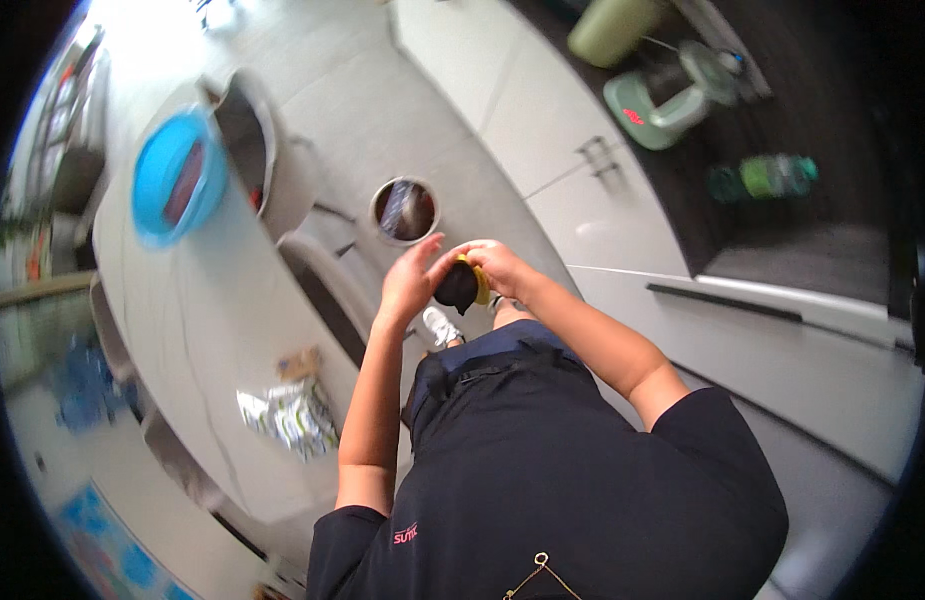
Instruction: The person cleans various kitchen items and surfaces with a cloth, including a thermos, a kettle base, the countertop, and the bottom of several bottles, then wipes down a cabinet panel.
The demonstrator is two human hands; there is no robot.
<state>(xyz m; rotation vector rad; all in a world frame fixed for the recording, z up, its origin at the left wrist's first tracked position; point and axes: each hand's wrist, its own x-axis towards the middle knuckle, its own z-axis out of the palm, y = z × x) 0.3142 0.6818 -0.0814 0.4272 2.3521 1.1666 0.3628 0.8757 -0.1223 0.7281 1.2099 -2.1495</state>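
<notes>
Both of my hands are together in front of my body, above my feet. My right hand grips a small black and yellow object, rounded and dark with a short tip pointing down and a yellow edge; its exact kind I cannot tell. Against the left side of this object rests my left hand, its thumb and fingers spread, and whether it also grips is unclear. Just beyond my fingertips, a round bin on the floor holds a dark patterned item and other dark contents.
A pale table at left bears a blue plastic basin and a white-green package. Grey chairs stand beside it. White cabinets line the right, with a plastic bottle and a pale green appliance on the dark counter.
</notes>
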